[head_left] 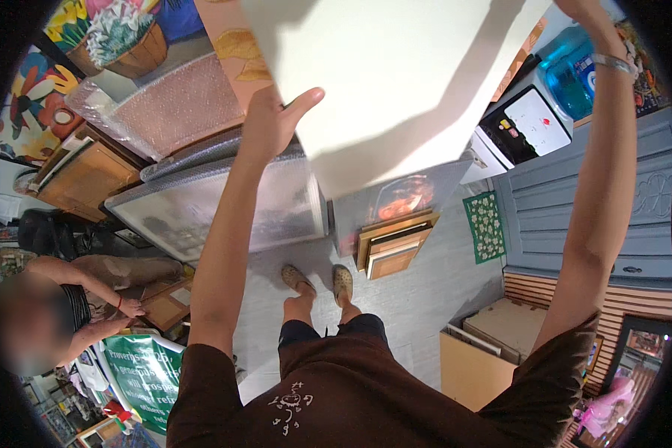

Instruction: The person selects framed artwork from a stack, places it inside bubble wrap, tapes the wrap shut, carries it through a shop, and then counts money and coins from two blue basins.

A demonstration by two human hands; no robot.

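Note:
A large blank white panel (381, 89) is raised in front of me and runs out of the picture at the top. My left hand (272, 127) grips its left edge, with the thumb against the pale face and the fingers hidden behind. Up at the top right, my right hand (575, 9) is beside the panel's right edge. The picture's rim cuts off its fingers, so its grip is not visible. A shadow shaped like an arm falls across the white surface.
Wrapped frames (224, 198) lean at the left, and small wooden frames (396, 246) stand beyond my feet. A water dispenser (526, 127) and grey-blue cabinet (590, 194) are at the right, above a cardboard box (504, 328). At the lower left, another person (75, 306) touches a brown frame.

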